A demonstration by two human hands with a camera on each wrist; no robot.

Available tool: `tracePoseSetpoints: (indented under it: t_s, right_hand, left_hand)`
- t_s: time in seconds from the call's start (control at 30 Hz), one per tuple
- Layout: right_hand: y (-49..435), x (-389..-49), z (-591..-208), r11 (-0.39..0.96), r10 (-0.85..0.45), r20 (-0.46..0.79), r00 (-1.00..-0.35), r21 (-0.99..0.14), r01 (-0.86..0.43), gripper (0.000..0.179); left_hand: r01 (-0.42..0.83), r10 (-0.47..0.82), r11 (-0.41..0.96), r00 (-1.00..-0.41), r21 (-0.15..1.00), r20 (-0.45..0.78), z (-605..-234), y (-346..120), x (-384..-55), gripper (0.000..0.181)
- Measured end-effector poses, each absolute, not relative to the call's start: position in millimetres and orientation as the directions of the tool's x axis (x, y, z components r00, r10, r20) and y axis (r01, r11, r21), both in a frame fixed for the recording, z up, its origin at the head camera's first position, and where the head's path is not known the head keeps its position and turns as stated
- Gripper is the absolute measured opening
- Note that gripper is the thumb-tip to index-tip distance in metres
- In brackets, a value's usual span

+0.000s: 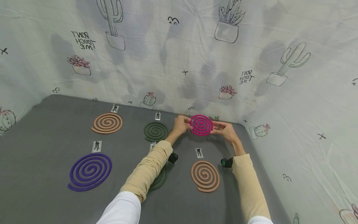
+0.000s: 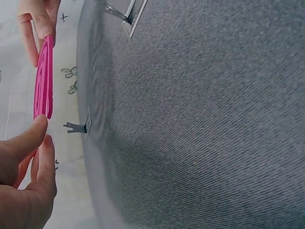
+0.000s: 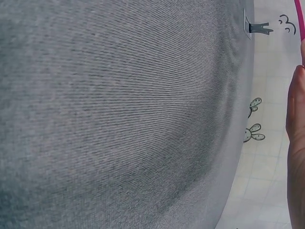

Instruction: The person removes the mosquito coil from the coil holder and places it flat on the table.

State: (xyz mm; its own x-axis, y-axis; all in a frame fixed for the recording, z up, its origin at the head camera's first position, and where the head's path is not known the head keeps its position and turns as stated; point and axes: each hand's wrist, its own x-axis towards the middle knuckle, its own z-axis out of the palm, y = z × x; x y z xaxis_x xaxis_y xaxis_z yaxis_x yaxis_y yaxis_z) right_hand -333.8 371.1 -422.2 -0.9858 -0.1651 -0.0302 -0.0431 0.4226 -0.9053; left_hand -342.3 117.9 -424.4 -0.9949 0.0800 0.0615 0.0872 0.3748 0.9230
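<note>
A pink mosquito coil [image 1: 201, 125] is held above the grey table near its back edge, its spiral face toward the head camera. My left hand [image 1: 181, 124] pinches its left rim between thumb and fingers. On the opposite rim, my right hand [image 1: 225, 131] grips with thumb and straighter fingers. Edge-on in the left wrist view, the coil [image 2: 44, 78] spans between both hands, off the table. A small metal coil stand [image 2: 78, 127] with an upright prong is on the table near it. Only a sliver of the coil [image 3: 300, 19] shows in the right wrist view.
Other coils lie on the table [image 1: 50, 161]: orange [image 1: 107, 123], dark green [image 1: 155, 131], purple [image 1: 90, 172], and a second orange [image 1: 205, 176]. My left sleeve partly covers another green coil [image 1: 159, 180]. Metal stands [image 1: 96, 146] lie behind coils. A printed cloth [image 1: 173, 56] hangs behind.
</note>
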Motion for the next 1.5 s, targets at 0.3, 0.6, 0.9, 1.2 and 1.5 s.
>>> tracePoseSetpoints:
  t_s: [0.3, 0.6, 0.9, 1.2, 1.5]
  right_hand:
    - [373, -330, -422, 0.437, -0.179, -0.046, -0.983, -0.898, -0.038, 0.058]
    - [373, -323, -424, 0.441, -0.185, -0.050, -0.982, -0.897, -0.038, 0.058]
    - [375, -314, -429, 0.474, -0.198, -0.078, -0.977, -0.880, -0.026, 0.058]
    - [373, -311, -434, 0.491, -0.229, -0.108, -0.967, -0.871, -0.019, 0.060]
    - [374, -314, -439, 0.471, -0.260, -0.124, -0.958, -0.882, -0.013, 0.062]
  left_hand:
    - [0.064, 0.095, 0.384, -0.995, 0.921, 0.029, -422, 116, -336, 0.037]
    - [0.099, 0.105, 0.397, -0.993, 0.913, 0.062, -423, 115, -332, 0.036]
    - [0.121, 0.068, 0.393, -0.992, 0.911, 0.102, -486, 130, -364, 0.039]
    - [0.059, 0.042, 0.396, -0.998, 0.916, 0.047, -502, 131, -363, 0.043]
    - [0.041, 0.087, 0.446, -0.996, 0.894, 0.002, -480, 125, -346, 0.044]
